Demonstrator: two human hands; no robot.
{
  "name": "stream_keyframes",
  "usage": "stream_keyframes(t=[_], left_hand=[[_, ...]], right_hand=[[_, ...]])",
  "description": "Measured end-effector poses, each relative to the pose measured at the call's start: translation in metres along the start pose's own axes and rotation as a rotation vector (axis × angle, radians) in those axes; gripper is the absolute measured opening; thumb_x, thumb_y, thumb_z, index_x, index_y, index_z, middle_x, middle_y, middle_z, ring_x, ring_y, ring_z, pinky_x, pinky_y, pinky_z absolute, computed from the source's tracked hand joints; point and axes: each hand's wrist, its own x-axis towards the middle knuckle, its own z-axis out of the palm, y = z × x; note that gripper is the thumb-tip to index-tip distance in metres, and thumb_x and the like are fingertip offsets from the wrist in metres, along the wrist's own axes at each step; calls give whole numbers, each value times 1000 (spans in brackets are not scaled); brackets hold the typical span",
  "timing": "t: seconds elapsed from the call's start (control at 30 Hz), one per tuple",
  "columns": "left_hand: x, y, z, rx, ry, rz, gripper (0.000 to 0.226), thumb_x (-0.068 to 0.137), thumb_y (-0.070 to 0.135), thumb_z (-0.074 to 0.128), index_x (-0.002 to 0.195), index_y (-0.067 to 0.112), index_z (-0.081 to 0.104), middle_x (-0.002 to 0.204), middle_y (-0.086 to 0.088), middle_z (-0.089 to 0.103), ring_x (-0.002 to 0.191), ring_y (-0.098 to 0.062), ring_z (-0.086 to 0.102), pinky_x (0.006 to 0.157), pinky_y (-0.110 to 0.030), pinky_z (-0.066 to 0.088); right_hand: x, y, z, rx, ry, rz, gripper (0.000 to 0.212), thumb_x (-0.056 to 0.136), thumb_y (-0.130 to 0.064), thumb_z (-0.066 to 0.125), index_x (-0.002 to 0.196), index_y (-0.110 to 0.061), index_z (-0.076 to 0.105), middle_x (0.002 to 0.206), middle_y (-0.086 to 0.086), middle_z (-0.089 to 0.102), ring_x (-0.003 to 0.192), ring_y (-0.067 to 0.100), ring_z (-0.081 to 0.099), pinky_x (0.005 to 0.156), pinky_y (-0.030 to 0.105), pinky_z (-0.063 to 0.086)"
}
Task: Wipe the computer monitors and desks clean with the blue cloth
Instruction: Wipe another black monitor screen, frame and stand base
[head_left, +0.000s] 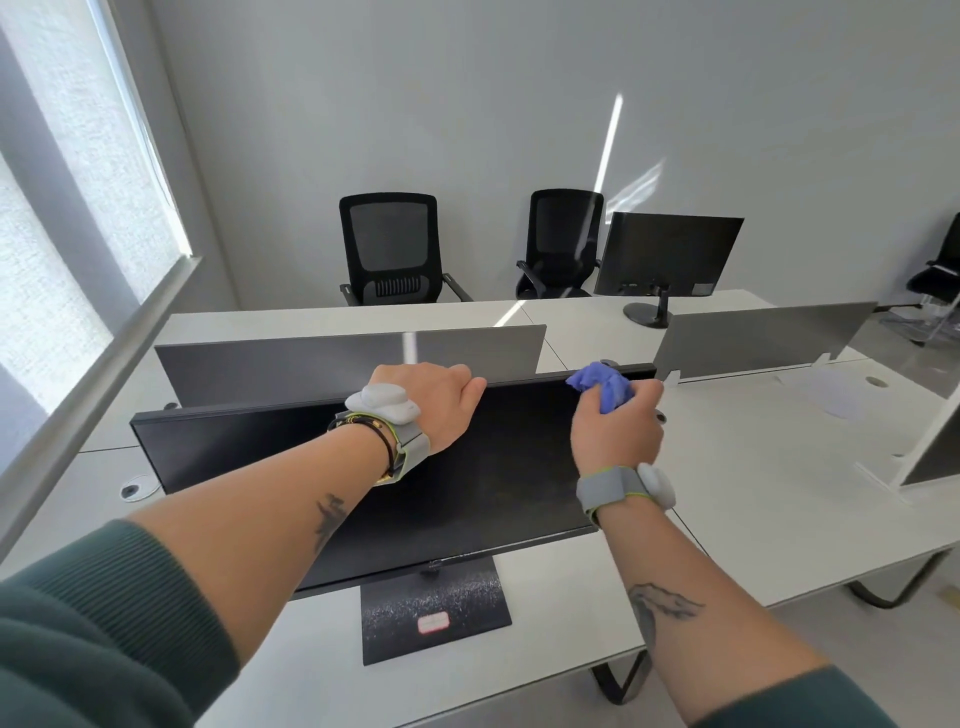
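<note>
While the window ledge (104, 358) fills the left of the frame and leaves little room on that side, the near monitor (234, 447) stands at the centre on the white desk (779, 493), its dark screen tilted back toward a grey divider panel (311, 364) just behind it. At the middle of the monitor's top edge the left hand (441, 405) has its fingers curled over the rim, most likely to steady the screen so that it does not rock or tip on its speckled stand base (434, 613) under the wiping pressure. Right of that, at the screen's upper right corner, the right hand (618, 431) grips the blue cloth (602, 387) bunched in its fingers, the cloth touching the top edge, which suggests the rim and corner are the part being cleaned. Most of the screen below looks dusty and open to a sweep, with nothing in front of it. Further right the desk top lies broad and bare toward a second divider (763, 338), giving free room for the cloth. At the upper right a far monitor (670, 254) waits, well apart, on the opposite desk
</note>
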Motion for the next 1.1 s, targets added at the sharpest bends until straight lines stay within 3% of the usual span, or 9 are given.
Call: stream_keyframes(t=[0.2,0.3,0.4,0.5,0.63,0.7,0.8,0.87,1.1], left_hand=[[1,0,-1,-8,13,-1,49,103,57,13,82,26,44,68,7,55,59,-13,51,59,-30,39],[0,1,0,2,14,6,50,103,57,12,83,26,45,69,6,56,60,-15,53,60,-30,40],[-1,1,-1,3,6,9,49,103,57,12,85,26,46,70,6,56,61,-15,52,60,-31,39],[-2,-1,-2,8,0,1,49,103,56,12,84,26,45,69,6,55,59,-14,50,60,-31,37],[-1,-1,-1,5,8,0,49,103,57,12,81,26,43,68,6,56,60,-15,52,60,-31,37],[-1,-1,0,2,12,3,49,103,57,12,81,26,43,68,6,56,60,-14,52,58,-30,37],[-1,1,0,-3,14,16,48,103,56,12,82,27,44,69,7,55,59,-13,51,58,-30,37],[-1,1,-1,-2,16,17,48,103,56,13,82,27,44,69,7,55,59,-13,50,59,-30,37],[1,0,0,-1,21,7,49,102,57,14,82,26,45,69,7,56,61,-16,53,61,-31,39]], right_hand=[[-28,3,16,-65,-218,-359,25,90,-24,62,84,-20,39,68,-7,51,56,10,50,47,22,32],[-1,13,4,-73,-101,-125,17,88,-24,57,89,-16,42,68,-5,53,66,31,56,55,32,36],[34,21,-12,-59,35,123,18,87,-26,55,97,-15,43,81,8,61,77,37,61,62,37,45],[30,16,-8,-51,48,29,16,87,-24,55,94,-15,44,82,9,62,74,36,60,59,37,45],[-8,8,9,-24,-132,-288,20,90,-19,60,82,-17,42,67,-3,51,56,14,48,50,23,31],[1,11,6,-66,-102,-263,19,88,-19,60,81,-18,42,66,-3,51,56,14,47,50,24,32],[36,18,-9,-87,15,-43,9,85,-20,56,88,-18,47,75,1,59,71,33,59,58,32,40],[45,18,-14,-102,58,-11,10,84,-19,55,92,-17,49,81,4,61,79,37,61,60,32,40],[-28,2,15,-132,-208,-481,18,88,-24,64,83,-21,46,76,-2,55,61,17,47,50,24,30]])
